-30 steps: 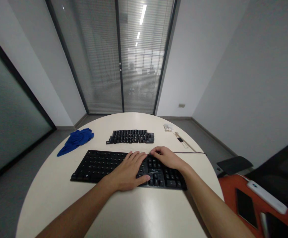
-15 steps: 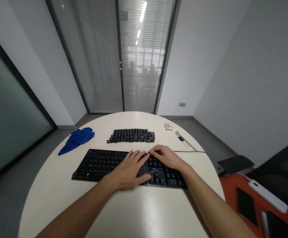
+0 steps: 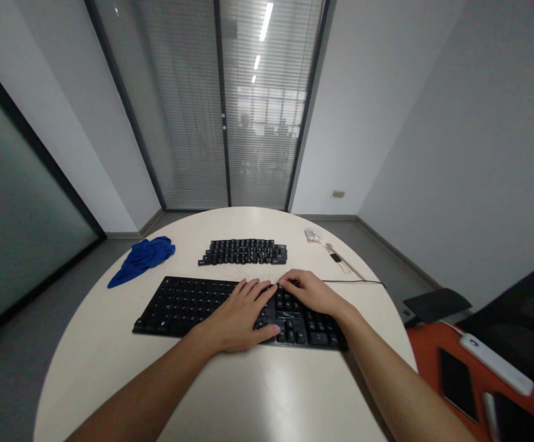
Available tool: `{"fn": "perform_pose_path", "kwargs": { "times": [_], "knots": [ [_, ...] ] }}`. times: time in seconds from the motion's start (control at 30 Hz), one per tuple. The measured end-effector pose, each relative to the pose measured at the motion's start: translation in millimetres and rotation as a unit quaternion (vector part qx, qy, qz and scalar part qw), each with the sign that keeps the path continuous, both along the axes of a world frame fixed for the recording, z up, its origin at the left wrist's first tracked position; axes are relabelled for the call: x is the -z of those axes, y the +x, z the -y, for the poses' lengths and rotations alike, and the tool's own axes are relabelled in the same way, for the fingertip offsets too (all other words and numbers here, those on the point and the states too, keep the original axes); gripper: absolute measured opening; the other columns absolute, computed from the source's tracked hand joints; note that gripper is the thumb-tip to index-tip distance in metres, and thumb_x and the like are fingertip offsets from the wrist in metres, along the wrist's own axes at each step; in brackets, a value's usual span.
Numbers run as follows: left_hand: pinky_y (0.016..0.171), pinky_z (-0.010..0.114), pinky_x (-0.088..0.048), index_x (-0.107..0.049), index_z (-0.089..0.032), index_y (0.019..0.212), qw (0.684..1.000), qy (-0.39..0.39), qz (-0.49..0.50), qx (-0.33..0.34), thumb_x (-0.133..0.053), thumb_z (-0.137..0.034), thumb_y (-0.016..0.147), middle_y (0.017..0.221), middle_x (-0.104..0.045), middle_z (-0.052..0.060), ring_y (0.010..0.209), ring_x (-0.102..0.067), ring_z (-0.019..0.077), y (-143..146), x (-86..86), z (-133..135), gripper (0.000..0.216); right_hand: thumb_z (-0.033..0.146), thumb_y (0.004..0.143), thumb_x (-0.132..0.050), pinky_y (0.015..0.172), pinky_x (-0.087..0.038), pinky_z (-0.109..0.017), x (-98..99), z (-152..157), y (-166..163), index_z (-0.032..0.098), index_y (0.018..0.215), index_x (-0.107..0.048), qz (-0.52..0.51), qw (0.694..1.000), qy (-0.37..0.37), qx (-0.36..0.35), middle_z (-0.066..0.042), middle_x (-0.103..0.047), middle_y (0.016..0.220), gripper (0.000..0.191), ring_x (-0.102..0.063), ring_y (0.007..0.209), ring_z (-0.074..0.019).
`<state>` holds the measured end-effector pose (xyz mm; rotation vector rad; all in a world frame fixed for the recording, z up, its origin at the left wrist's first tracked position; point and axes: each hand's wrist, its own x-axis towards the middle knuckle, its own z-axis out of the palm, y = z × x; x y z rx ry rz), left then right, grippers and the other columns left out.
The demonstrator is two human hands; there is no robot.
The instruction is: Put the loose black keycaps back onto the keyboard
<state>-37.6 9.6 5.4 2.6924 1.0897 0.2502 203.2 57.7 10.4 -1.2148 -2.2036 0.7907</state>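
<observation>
A black keyboard [image 3: 179,307] lies across the table in front of me. Its left part shows bare key sockets, while keys are still on at the right end. My left hand [image 3: 243,316] rests flat on the keyboard's middle, fingers stretched and thumb apart. Close to its right, my right hand [image 3: 310,291] is at the keyboard's far edge, with thumb and forefinger curled together. Whatever those fingertips pinch is too small or hidden to tell. Beyond the keyboard, loose black keycaps [image 3: 243,252] are laid out in rows.
A crumpled blue cloth [image 3: 145,258] lies at the table's left. Toward the right back are a small clear plastic bag [image 3: 313,235], a thin stick-like tool [image 3: 347,263] and the keyboard cable [image 3: 354,281]. An orange chair seat at right holds a phone [image 3: 458,383] and a white power strip [image 3: 497,362].
Almost nothing differs. My right fingertips have shifted very slightly at the keyboard's far edge; my left hand stays where it was.
</observation>
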Motion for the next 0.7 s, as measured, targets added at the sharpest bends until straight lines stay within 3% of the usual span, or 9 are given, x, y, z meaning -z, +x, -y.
{"fn": "perform_pose_path", "kwargs": {
  "times": [0.33, 0.5, 0.7],
  "knots": [
    [0.125, 0.054, -0.013, -0.018, -0.027, 0.161, 1.000, -0.007, -0.003, -0.006, -0.045, -0.064, 0.096, 0.166, -0.025, 0.009, 0.152, -0.021, 0.0345, -0.1, 0.5, 0.2, 0.079, 0.041, 0.094, -0.058, 0.084, -0.050, -0.033, 7.6, -1.7, -3.6, 0.020, 0.099, -0.075, -0.035, 0.999, -0.013, 0.035, -0.005, -0.077, 0.097, 0.028, -0.069, 0.091, -0.0221],
    [0.124, 0.054, -0.013, -0.025, -0.026, 0.159, 1.000, -0.002, -0.005, -0.007, -0.044, -0.064, 0.096, 0.165, -0.026, 0.010, 0.151, -0.023, 0.0348, -0.1, 0.6, 0.0, 0.076, 0.040, 0.093, -0.060, 0.084, -0.049, -0.032, 11.4, -4.6, -3.2, 0.020, 0.094, -0.076, -0.033, 0.998, -0.021, 0.045, -0.003, -0.077, 0.091, 0.026, -0.068, 0.086, -0.0205],
    [0.124, 0.054, -0.015, -0.022, -0.021, 0.160, 1.000, 0.012, 0.000, -0.009, -0.049, -0.064, 0.093, 0.164, -0.029, 0.011, 0.150, -0.025, 0.0344, 1.5, 1.7, 0.8, 0.084, 0.043, 0.090, -0.062, 0.079, -0.049, -0.031, 11.2, -7.5, -3.0, 0.019, 0.089, -0.077, -0.029, 0.997, -0.039, 0.054, -0.003, -0.077, 0.085, 0.029, -0.067, 0.082, -0.0203]
  ]
}}
